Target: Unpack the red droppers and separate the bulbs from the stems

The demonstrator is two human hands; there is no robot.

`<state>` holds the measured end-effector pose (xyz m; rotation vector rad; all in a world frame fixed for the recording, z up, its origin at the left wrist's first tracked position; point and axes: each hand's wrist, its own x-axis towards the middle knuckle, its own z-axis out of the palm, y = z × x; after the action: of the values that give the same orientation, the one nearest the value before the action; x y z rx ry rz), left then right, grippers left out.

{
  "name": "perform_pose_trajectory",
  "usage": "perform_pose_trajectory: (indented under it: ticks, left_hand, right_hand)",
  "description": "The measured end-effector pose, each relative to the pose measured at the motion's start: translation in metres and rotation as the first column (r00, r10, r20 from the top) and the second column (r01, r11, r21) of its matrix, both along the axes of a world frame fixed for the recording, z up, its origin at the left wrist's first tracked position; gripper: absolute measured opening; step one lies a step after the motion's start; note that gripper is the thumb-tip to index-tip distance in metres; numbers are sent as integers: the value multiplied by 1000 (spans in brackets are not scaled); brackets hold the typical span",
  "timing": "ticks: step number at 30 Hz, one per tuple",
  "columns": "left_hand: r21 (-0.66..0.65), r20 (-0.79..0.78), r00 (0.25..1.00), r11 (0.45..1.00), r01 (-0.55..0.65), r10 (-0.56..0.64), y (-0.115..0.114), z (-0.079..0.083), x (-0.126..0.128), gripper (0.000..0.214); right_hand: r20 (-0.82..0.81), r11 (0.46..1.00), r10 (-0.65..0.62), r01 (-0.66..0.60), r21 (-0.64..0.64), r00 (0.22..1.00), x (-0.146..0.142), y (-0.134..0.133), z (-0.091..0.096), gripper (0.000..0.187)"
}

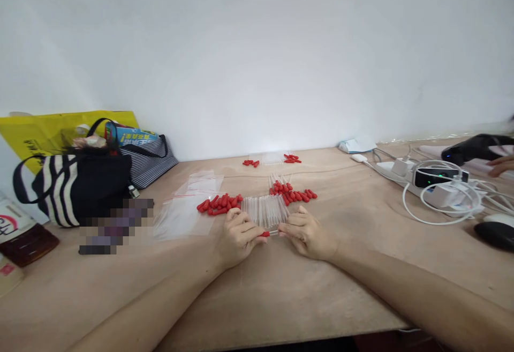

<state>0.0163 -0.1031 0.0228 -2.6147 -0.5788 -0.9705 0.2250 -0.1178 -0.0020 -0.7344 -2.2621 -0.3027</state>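
My left hand (243,234) pinches a red rubber bulb (264,233) between thumb and fingers. In my right hand (307,233) is a clear thin dropper tube (273,232), its end meeting the bulb; how far it is inserted I cannot tell. Just beyond both hands lies a row of clear dropper tubes (263,210) side by side. A pile of red bulbs (220,204) sits left of that row. Another cluster of red bulbs (297,195) lies behind and to its right, with more thin tubes poking out behind it.
Clear zip bags (187,207) lie left of the bulbs. Farther back are more tubes (277,158) with red bulbs. Black bag (96,186), bottle (24,239) and a blurred-out item stand left. A power strip with white cables (441,191), a mouse (496,232) and another person's hand (501,165) are right.
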Motion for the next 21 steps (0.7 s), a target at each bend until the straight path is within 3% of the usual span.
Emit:
perform_pose_trajectory:
  ticks: [8,11,14,17,21]
  left_hand:
    - [19,-24,1000,1000,-11,12,1,-2,-8,16]
    - [-4,44,995,995,-95,95,4,0,-26,14]
    - [-120,150,969,976,-181,198,8,1,-43,13]
    - [-255,214,927,934,-251,308,16,0,-51,18]
    - [-360,280,768,805,-472,576,40,5,-61,28]
  right_hand:
    - [-43,999,45,-45,20,998,2,1,-2,27]
    - [-119,1000,-11,12,1,993,13,4,-2,25]
    - [-203,994,-85,70,-81,975,20,8,-4,22]
    - [-288,985,-127,87,-149,949,16,11,-3,20]
    - [-377,949,-225,114,-295,899,-1,20,6,23]
